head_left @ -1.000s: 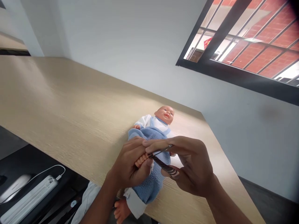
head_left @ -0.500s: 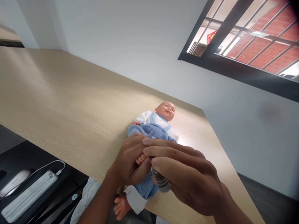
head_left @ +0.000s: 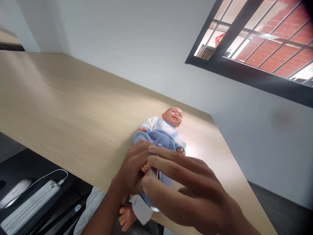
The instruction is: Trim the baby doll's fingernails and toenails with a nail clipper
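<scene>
A baby doll (head_left: 160, 137) in blue and white clothes lies on its back on the wooden table (head_left: 73, 107), head toward the wall. My left hand (head_left: 133, 166) is wrapped around one raised foot of the doll, its toes (head_left: 146, 167) showing between my fingers and thumb. The doll's other bare foot (head_left: 127, 218) hangs over the near edge. My right hand (head_left: 190, 189) is right against the left, fingertips by the toes. It holds a slim metal tool (head_left: 158, 174), mostly hidden behind the fingers; I cannot make out its exact kind.
At lower left, a white power bank (head_left: 31, 209) with a cable and a white mouse-like object (head_left: 16, 194) lie on a dark surface below the table's edge. A barred window (head_left: 254, 42) is set in the wall at upper right.
The fingers of my right hand have shifted slightly left and the tool has turned, so its ridged metal end is now hidden. My left hand keeps its hold on the foot.
</scene>
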